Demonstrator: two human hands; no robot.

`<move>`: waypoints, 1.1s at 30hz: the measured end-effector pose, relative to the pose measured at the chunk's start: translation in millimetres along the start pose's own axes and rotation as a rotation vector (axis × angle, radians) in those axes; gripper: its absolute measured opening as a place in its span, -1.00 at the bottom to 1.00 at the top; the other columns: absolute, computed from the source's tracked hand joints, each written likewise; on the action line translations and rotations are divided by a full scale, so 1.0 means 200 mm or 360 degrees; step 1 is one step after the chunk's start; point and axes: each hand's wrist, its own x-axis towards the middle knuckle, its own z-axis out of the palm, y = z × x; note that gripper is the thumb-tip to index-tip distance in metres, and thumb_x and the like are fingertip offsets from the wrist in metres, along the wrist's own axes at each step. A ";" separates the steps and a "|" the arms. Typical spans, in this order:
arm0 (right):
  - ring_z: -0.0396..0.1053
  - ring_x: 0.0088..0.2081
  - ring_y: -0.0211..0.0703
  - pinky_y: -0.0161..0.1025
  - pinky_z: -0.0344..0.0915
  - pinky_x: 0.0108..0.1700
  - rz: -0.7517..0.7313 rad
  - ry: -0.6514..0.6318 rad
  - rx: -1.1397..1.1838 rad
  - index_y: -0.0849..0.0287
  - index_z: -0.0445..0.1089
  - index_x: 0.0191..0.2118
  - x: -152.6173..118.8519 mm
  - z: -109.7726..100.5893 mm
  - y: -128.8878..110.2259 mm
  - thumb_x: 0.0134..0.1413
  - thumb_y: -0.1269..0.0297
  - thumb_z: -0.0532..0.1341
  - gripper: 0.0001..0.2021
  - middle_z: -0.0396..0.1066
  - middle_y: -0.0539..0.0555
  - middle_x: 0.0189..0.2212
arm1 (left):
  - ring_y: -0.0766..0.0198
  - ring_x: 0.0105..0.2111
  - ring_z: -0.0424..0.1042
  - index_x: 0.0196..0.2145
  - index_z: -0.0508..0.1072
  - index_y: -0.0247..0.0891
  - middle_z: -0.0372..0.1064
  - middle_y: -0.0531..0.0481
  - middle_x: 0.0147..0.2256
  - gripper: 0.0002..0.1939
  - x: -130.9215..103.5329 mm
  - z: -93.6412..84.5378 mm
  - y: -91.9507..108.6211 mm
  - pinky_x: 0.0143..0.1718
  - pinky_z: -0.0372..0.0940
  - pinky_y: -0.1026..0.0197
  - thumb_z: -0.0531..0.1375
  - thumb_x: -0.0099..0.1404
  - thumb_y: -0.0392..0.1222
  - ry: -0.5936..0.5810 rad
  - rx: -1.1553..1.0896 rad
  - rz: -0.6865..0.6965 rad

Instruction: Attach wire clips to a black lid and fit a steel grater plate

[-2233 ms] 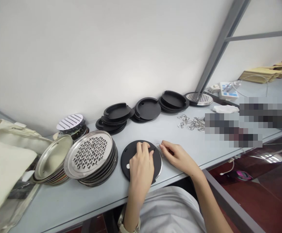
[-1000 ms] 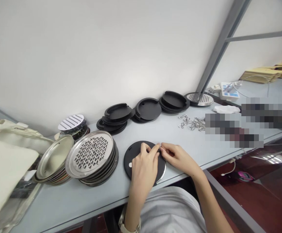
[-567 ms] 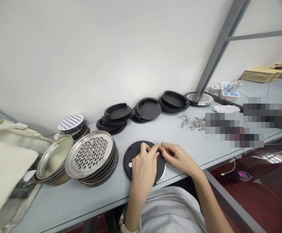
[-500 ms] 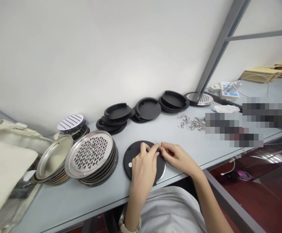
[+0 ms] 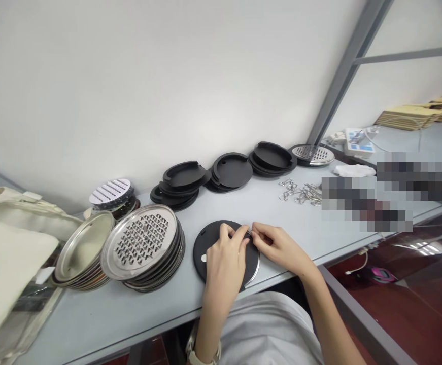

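Note:
A round black disc [image 5: 198, 247] lies on the table in front of me, a thin metal rim showing at its lower right and a white spot on its left. My left hand [image 5: 226, 261] rests over the disc, with thumb and index finger pinched at its upper right edge. There, a small shiny metal piece [image 5: 249, 231] shows between the fingertips of both hands. My right hand [image 5: 277, 246] pinches it from the right, fingers curled. The piece's exact shape is mostly hidden. Loose metal rings and clips [image 5: 308, 194] lie beyond my right hand.
A stack of round metal graters [image 5: 144, 241] stands left of the disc, beside a stack of metal plates [image 5: 81, 248]. Several black round trays [image 5: 232, 171] line the wall. A perforated grater [image 5: 314, 154], white cloth [image 5: 355, 170] and cream bag [image 5: 7, 263] are farther out.
Both hands stay almost in place at the disc's edge. The small metal piece between the fingertips shows a little more now.

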 end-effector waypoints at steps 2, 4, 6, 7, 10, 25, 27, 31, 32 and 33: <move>-0.03 -0.54 -0.32 -0.35 -0.04 -0.49 0.0000 0.0005 0.0004 0.14 0.00 -0.50 0.00 0.00 0.00 0.24 0.28 -0.01 -0.73 -0.03 -0.14 -0.61 | 0.36 -0.43 0.38 0.06 0.29 0.09 0.25 0.08 -0.17 -0.70 0.00 0.00 0.00 -0.47 0.07 0.28 -0.02 0.42 -0.14 -0.0001 0.0002 0.0001; -0.03 -0.54 -0.32 -0.35 -0.04 -0.49 0.0003 0.0009 0.0011 0.14 0.00 -0.50 0.00 0.00 0.00 0.25 0.26 -0.01 -0.72 -0.03 -0.14 -0.61 | 0.36 -0.43 0.37 0.06 0.29 0.09 0.24 0.08 -0.17 -0.70 0.00 0.00 0.00 -0.47 0.08 0.28 -0.02 0.42 -0.14 -0.0004 0.0006 -0.0001; -0.03 -0.54 -0.32 -0.35 -0.04 -0.49 0.0007 0.0006 0.0015 0.14 0.01 -0.51 0.00 0.00 0.00 0.25 0.24 -0.01 -0.72 -0.03 -0.14 -0.61 | 0.36 -0.43 0.38 0.06 0.29 0.09 0.24 0.08 -0.17 -0.70 0.00 0.00 0.00 -0.47 0.09 0.28 -0.02 0.42 -0.14 -0.0008 0.0012 -0.0002; -0.03 -0.54 -0.32 -0.35 -0.04 -0.49 0.0008 0.0003 0.0014 0.14 0.01 -0.50 0.00 0.00 -0.01 0.25 0.24 -0.01 -0.72 -0.03 -0.14 -0.61 | 0.37 -0.43 0.38 0.06 0.29 0.09 0.24 0.08 -0.16 -0.70 0.00 0.00 0.00 -0.47 0.09 0.28 -0.02 0.42 -0.14 -0.0009 0.0015 -0.0003; -0.03 -0.54 -0.32 -0.36 -0.04 -0.49 0.0013 0.0007 0.0010 0.14 0.02 -0.50 0.00 0.00 -0.01 0.23 0.27 -0.01 -0.74 -0.02 -0.14 -0.61 | 0.38 -0.42 0.39 0.08 0.29 0.08 0.24 0.06 -0.16 -0.68 0.00 0.00 0.00 -0.46 0.11 0.29 -0.02 0.42 -0.15 -0.0018 0.0024 -0.0009; -0.03 -0.54 -0.32 -0.35 -0.03 -0.49 0.0004 0.0015 0.0021 0.13 0.00 -0.51 0.00 0.00 -0.02 0.23 0.23 -0.02 -0.72 -0.03 -0.13 -0.61 | 0.37 -0.42 0.39 0.07 0.29 0.09 0.25 0.07 -0.17 -0.69 0.00 -0.01 0.00 -0.47 0.10 0.29 -0.01 0.42 -0.15 -0.0011 0.0012 -0.0010; -0.02 -0.54 -0.32 -0.36 -0.03 -0.50 0.0007 0.0020 0.0029 0.13 0.00 -0.51 0.00 0.00 -0.02 0.24 0.22 -0.02 -0.71 -0.03 -0.13 -0.61 | 0.37 -0.42 0.39 0.07 0.29 0.09 0.25 0.07 -0.16 -0.69 0.00 -0.01 0.00 -0.47 0.09 0.28 -0.01 0.42 -0.15 -0.0014 0.0011 -0.0016; -0.03 -0.54 -0.32 -0.36 -0.04 -0.50 0.0005 0.0028 0.0026 0.13 0.01 -0.51 0.00 0.00 -0.01 0.22 0.23 0.00 -0.72 -0.03 -0.13 -0.61 | 0.38 -0.41 0.40 0.07 0.30 0.09 0.24 0.07 -0.16 -0.68 0.00 -0.02 0.01 -0.47 0.10 0.29 -0.01 0.42 -0.16 -0.0034 0.0011 -0.0026; -0.03 -0.54 -0.32 -0.35 -0.04 -0.50 0.0003 0.0027 0.0025 0.14 0.02 -0.51 0.00 0.00 -0.01 0.22 0.24 0.00 -0.73 -0.03 -0.13 -0.61 | 0.38 -0.41 0.40 0.07 0.30 0.09 0.24 0.06 -0.17 -0.68 0.00 -0.02 0.01 -0.47 0.10 0.29 -0.01 0.42 -0.16 -0.0041 0.0013 -0.0027; -0.03 -0.54 -0.32 -0.35 -0.04 -0.49 0.0002 0.0023 0.0024 0.14 0.03 -0.51 0.00 0.00 -0.01 0.22 0.25 -0.01 -0.73 -0.02 -0.13 -0.61 | 0.38 -0.41 0.40 0.07 0.30 0.09 0.24 0.06 -0.17 -0.68 0.00 -0.02 0.01 -0.47 0.10 0.30 -0.01 0.42 -0.16 -0.0047 0.0015 -0.0028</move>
